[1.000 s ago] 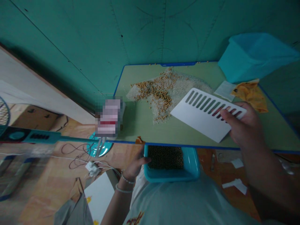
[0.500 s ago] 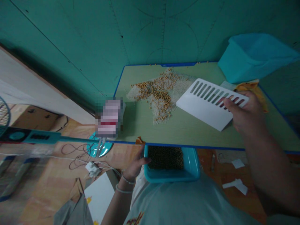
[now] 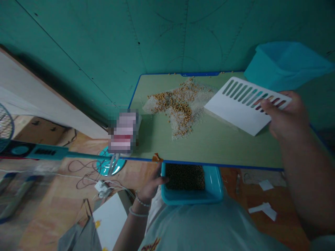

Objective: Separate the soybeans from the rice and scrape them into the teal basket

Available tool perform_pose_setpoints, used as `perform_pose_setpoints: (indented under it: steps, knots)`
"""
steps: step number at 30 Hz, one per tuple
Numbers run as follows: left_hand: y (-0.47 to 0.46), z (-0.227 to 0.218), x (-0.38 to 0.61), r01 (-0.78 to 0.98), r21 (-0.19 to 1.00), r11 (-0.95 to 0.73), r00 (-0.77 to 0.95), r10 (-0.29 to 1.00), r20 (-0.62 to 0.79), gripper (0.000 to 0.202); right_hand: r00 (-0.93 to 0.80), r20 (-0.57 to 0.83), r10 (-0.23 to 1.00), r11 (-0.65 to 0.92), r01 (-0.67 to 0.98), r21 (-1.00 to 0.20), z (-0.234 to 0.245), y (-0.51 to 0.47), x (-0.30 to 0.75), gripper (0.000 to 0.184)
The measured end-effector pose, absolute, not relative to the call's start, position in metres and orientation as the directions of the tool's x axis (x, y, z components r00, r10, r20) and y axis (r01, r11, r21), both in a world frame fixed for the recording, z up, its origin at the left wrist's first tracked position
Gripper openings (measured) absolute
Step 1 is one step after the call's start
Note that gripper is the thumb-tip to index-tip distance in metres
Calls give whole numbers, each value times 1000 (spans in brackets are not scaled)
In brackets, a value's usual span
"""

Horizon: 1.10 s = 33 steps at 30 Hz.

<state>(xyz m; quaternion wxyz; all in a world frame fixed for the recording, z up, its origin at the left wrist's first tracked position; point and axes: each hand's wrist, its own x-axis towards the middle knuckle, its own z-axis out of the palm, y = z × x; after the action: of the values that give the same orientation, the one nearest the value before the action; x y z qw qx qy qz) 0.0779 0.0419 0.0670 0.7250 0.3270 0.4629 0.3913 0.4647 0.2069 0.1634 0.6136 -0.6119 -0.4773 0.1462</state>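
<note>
My right hand (image 3: 290, 115) grips a white plastic scraper (image 3: 238, 109) by its slotted edge. The tilted scraper is raised over the right part of the table (image 3: 225, 146), its left corner near a pile of yellow soybeans (image 3: 180, 108) and whitish, rice-like grains. Below the table's front edge, my left hand (image 3: 151, 186) holds the left rim of a turquoise plastic tub (image 3: 193, 200), thumb over the side. Dark small beans (image 3: 184, 177) fill the tub's left part. The tub rests against my lap.
A turquoise open bin (image 3: 282, 66) stands at the table's back right, against the green wall (image 3: 162, 35). A blurred-out box (image 3: 123, 132) sits on the left edge. An orange scrap (image 3: 157, 157) lies at the front edge. To the left are a fan (image 3: 47, 152) and cables.
My right hand has moved right and slightly up with the scraper, farther from the pile. It now covers the orange item at the right. My left hand and the tub stay put.
</note>
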Motion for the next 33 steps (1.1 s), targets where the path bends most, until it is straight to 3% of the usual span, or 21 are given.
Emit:
perform_pose_setpoints:
  steps: [3, 7, 14, 21, 28, 33]
  knots:
    - [42, 68, 78, -269, 831, 487, 279, 865, -417, 67, 600, 409, 687, 266, 316, -911, 173, 203, 460, 67]
    - [43, 71, 79, -262, 830, 492, 264, 864, -429, 68, 576, 440, 689, 357, 259, -898, 183, 191, 447, 71]
    - [46, 75, 81, -252, 825, 506, 286, 853, -436, 63, 314, 383, 869, 318, 240, -917, 172, 167, 418, 47]
    - [46, 77, 81, -262, 817, 514, 266, 852, -450, 60, 157, 377, 913, 321, 294, -900, 183, 162, 387, 37]
    - [46, 76, 82, -264, 811, 522, 252, 849, -464, 61, -23, 218, 976, 220, 115, -969, 184, 158, 371, 27]
    - [45, 77, 80, -266, 814, 517, 270, 850, -452, 63, -115, 161, 980, 173, 101, -980, 187, 149, 375, 16]
